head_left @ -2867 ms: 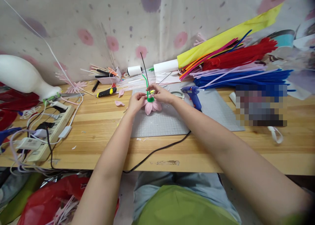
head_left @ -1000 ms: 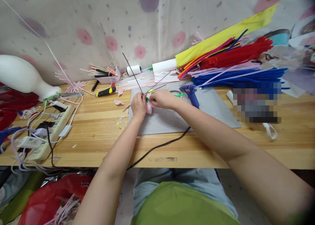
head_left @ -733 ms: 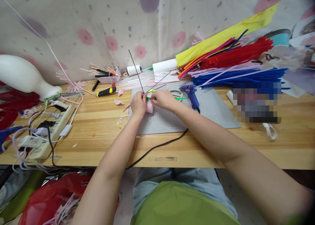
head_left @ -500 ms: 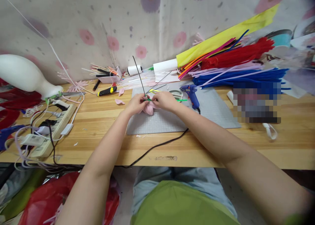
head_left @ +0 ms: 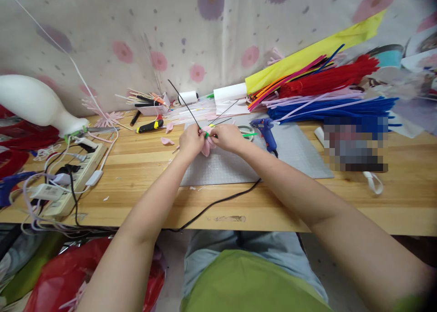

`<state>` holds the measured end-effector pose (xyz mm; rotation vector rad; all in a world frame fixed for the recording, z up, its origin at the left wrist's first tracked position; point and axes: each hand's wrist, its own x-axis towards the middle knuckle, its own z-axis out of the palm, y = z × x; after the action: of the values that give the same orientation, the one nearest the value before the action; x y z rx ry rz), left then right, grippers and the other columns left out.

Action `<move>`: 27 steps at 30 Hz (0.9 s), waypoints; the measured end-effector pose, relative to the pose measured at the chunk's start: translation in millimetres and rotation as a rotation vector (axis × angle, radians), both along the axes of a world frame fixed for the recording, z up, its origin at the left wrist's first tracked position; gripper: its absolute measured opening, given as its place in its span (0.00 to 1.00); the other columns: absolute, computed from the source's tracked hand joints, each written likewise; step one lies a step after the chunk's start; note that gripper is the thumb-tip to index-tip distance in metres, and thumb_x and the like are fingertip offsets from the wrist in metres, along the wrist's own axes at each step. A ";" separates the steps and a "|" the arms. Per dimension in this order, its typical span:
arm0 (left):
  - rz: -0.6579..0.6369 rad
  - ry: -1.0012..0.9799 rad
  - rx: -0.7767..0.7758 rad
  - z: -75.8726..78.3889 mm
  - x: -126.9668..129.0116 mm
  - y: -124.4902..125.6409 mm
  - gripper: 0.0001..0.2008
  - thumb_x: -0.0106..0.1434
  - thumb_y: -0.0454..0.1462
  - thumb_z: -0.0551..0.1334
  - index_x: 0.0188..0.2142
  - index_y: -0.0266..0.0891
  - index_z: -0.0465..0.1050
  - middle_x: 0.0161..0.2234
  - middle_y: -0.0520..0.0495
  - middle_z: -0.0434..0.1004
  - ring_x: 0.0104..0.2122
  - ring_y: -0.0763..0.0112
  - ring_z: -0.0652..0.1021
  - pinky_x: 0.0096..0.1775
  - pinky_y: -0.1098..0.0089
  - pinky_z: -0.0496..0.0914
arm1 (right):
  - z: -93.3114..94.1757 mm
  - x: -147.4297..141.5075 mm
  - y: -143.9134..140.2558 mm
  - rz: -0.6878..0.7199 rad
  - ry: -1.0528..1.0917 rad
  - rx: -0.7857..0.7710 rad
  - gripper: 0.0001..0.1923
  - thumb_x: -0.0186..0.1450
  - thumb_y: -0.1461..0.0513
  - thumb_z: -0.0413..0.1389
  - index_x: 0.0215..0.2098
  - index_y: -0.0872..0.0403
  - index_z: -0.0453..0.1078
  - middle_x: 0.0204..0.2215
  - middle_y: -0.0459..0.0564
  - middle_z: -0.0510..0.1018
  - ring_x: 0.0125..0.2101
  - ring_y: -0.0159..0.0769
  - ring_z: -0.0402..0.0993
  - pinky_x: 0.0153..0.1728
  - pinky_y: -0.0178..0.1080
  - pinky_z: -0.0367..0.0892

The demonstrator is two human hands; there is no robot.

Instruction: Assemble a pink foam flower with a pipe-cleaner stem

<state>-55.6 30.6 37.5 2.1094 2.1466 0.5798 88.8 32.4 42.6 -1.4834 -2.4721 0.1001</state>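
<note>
Over the grey cutting mat, my left hand (head_left: 191,140) pinches the base of a pink artificial flower (head_left: 206,149), its petals hanging downward. A thin black stem wire (head_left: 184,103) rises from there, slanting to the upper left. My right hand (head_left: 227,137) is closed on a narrow strip of green tape (head_left: 251,134), whose free end sticks out to the right. Green also shows around the flower base between my fingertips. Part of the flower is hidden behind my fingers. Beyond my hands lie more thin dark wires (head_left: 223,112).
A blue glue gun (head_left: 266,132) rests on the cutting mat (head_left: 293,157), its black cord (head_left: 218,200) crossing the front. Loose pink petals (head_left: 167,141) and a yellow-black cutter (head_left: 150,126) lie left. Blue pipe cleaners (head_left: 327,110) are back right; a power strip (head_left: 73,184) stands left.
The black stem wire has tipped further left, and the flower has turned between my fingers. My left hand has shifted slightly right; the pink petals show less.
</note>
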 end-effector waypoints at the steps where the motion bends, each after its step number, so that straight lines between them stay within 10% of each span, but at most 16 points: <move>1: 0.019 0.003 -0.002 1.2 1.8 -0.9 0.07 0.60 0.39 0.56 0.36 0.40 0.68 0.39 0.41 0.74 0.41 0.59 0.74 0.37 0.65 0.63 | -0.2 -0.8 -0.1 0.007 -0.008 0.009 0.17 0.64 0.59 0.45 0.40 0.53 0.76 0.40 0.54 0.78 0.40 0.39 0.73 0.34 0.36 0.59; 12: 0.072 0.036 -0.038 2.4 7.5 -5.8 0.09 0.61 0.40 0.54 0.36 0.38 0.69 0.39 0.38 0.74 0.40 0.58 0.74 0.37 0.64 0.63 | -8.4 -9.1 -5.5 -0.004 -0.015 -0.004 0.19 0.65 0.58 0.43 0.40 0.55 0.75 0.39 0.56 0.78 0.39 0.40 0.73 0.34 0.37 0.58; 20: -0.433 -0.094 -0.213 11.3 -31.1 16.9 0.08 0.52 0.33 0.59 0.33 0.37 0.73 0.33 0.48 0.75 0.34 0.68 0.74 0.37 0.69 0.64 | -19.4 1.9 0.6 0.030 0.062 -0.057 0.17 0.63 0.56 0.47 0.43 0.49 0.75 0.40 0.51 0.78 0.41 0.39 0.72 0.34 0.36 0.58; 27: -0.551 -0.345 -0.305 4.2 -37.7 36.6 0.08 0.46 0.37 0.63 0.28 0.36 0.72 0.27 0.52 0.72 0.30 0.73 0.71 0.35 0.71 0.65 | -18.6 7.9 4.2 0.014 0.081 -0.052 0.17 0.62 0.56 0.48 0.43 0.48 0.76 0.40 0.50 0.78 0.40 0.38 0.72 0.32 0.35 0.57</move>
<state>-93.2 67.2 41.7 2.1020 1.2995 0.4719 96.7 36.5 24.1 -1.4523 -2.4334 0.2243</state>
